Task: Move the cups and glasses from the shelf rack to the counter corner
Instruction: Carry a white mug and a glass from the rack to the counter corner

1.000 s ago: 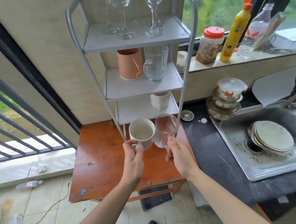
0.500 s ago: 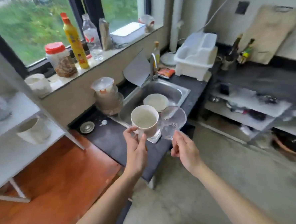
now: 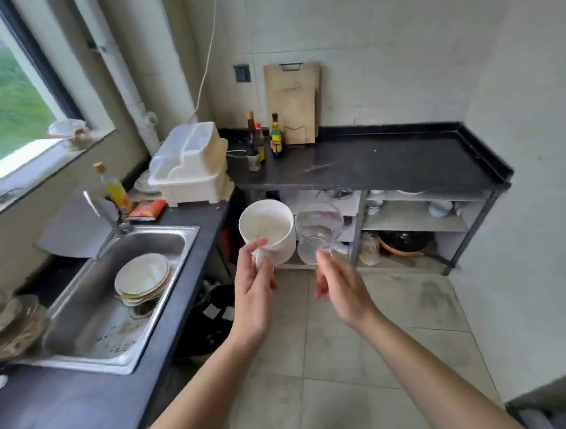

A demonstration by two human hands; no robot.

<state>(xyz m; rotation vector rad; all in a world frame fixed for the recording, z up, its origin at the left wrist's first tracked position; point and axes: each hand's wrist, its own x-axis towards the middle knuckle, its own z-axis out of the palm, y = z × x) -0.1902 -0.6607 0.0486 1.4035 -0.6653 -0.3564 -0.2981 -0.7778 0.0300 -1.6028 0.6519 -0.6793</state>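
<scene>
My left hand (image 3: 254, 287) grips a white mug (image 3: 269, 230) by its handle, the mug's mouth tipped toward me. My right hand (image 3: 340, 283) pinches the handle of a clear glass mug (image 3: 317, 232), held right beside the white one. Both are in mid-air over the tiled floor, in front of the black counter (image 3: 388, 164) that runs into the far corner of the room. The shelf rack is out of view.
A steel sink (image 3: 93, 325) with stacked plates (image 3: 143, 279) lies at the left. A white dish drainer (image 3: 191, 167), sauce bottles (image 3: 264, 141) and a leaning cutting board (image 3: 293, 102) stand at the counter's left end. Shelves with bowls and a pot sit under the counter.
The view has swung right, from the shelf rack past the sink to the far counter. Both hands still carry the same mugs in front of me.
</scene>
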